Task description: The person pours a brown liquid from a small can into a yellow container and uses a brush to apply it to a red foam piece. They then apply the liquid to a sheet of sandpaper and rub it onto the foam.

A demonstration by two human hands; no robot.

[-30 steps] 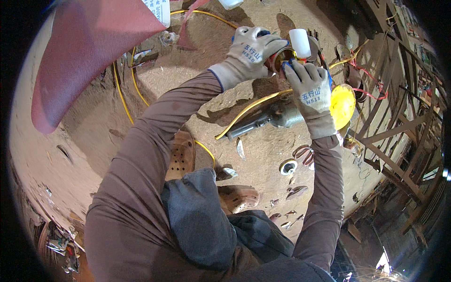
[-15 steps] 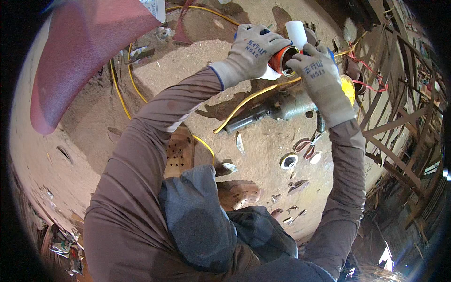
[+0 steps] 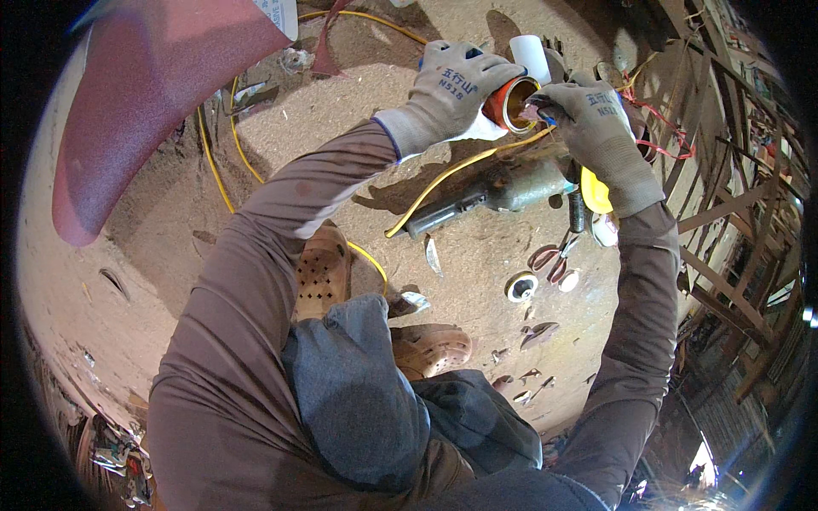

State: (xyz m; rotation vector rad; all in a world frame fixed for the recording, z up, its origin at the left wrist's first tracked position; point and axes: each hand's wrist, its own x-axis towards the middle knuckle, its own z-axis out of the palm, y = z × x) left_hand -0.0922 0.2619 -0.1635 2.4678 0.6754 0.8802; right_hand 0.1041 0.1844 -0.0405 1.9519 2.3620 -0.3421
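Observation:
My gloved left hand (image 3: 453,92) is wrapped around an orange can (image 3: 494,106), tilted with its open mouth facing right. Something white shows under that hand; I cannot make out what it is. At the can's mouth, my gloved right hand (image 3: 590,115) has its fingers pinched around a small reddish scrap (image 3: 532,112), partly hidden by the fingers. Below both hands lies a grey-green angle grinder (image 3: 515,187). A yellow part (image 3: 596,192) shows beside my right wrist. Just behind the can is a white cylinder (image 3: 530,58).
A yellow cord (image 3: 443,180) runs by the grinder. Scissors (image 3: 558,258), a round pad (image 3: 521,287) and several scraps lie on the ground. A large dark red sheet (image 3: 153,111) is at upper left, metal frames (image 3: 724,213) at right, and my shoes (image 3: 324,272) below.
My right hand has shifted slightly right and turned at the can's mouth, so the reddish scrap now shows at its fingertips. My left hand still holds the can.

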